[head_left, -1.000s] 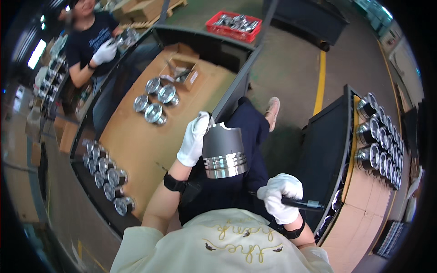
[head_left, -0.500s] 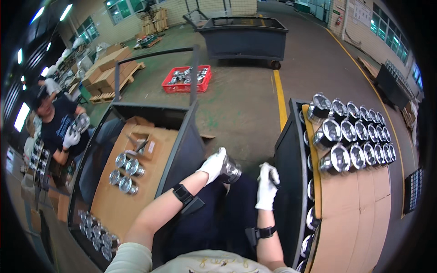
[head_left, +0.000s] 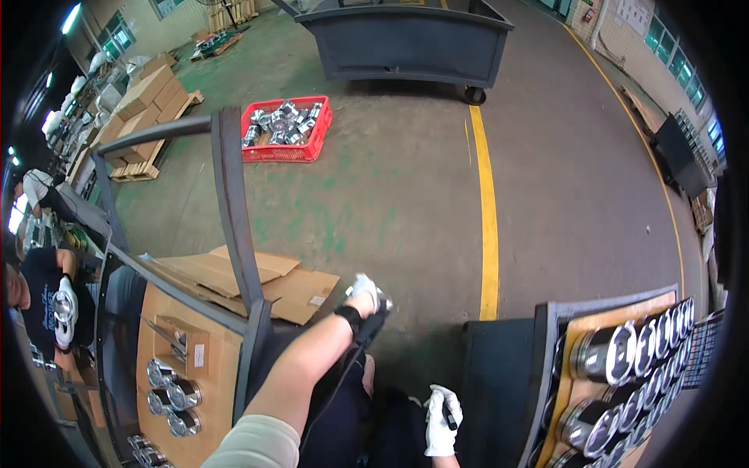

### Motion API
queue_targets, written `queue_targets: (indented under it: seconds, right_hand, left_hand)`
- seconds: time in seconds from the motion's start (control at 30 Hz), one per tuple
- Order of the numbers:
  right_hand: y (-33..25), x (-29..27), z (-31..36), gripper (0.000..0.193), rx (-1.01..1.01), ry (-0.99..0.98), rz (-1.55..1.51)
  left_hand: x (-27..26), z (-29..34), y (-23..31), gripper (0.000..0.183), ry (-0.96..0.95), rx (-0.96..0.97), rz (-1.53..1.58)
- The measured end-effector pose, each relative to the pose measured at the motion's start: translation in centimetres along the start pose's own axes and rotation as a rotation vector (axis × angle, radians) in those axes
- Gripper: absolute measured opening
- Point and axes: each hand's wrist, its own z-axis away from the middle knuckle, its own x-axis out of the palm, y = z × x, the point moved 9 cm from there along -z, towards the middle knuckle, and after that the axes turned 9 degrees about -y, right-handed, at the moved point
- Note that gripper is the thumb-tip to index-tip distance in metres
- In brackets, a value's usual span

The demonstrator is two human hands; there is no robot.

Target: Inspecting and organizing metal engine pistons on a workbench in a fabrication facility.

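A wide floor (head_left: 398, 203) is spreading out in front of you. A big dark cart (head_left: 406, 47) is standing far ahead. Nearer, the left cart (head_left: 254, 343) is sitting on your left and the right cart (head_left: 544, 351) on your right. Flat brown cardboard (head_left: 304, 300) is lying just past the left cart. A co-worker (head_left: 40, 285) in a dark shirt is holding a shiny part. A red crate (head_left: 312, 150) is holding lots of metal pieces. A small open box (head_left: 201, 343) is sitting in the left cart, near a few pistons (head_left: 184, 395). More shiny pistons (head_left: 605, 355) are lining the right cart. Your left grip (head_left: 363, 292), gloved in white, is grasping a blurry, mostly hidden piston (head_left: 385, 303) between the two near carts. Your white-gloved right grip (head_left: 442, 421) is grasping a dark, thin tool (head_left: 450, 419).
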Motion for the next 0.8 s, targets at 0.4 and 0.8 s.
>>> queue_targets:
  seconds: [0.4, 0.8]
  right_hand:
    - [-3.0, 3.0, -1.7, 0.02, 0.159, -0.091, -0.086]
    - [-1.0, 4.5, -1.2, 0.025, 0.123, -0.099, -0.179]
  left_hand:
    - [-18.4, 16.8, -27.1, 0.045, 1.704, -0.165, 1.807]
    - [-9.1, 18.9, -2.0, 0.039, 1.098, -0.084, 1.561]
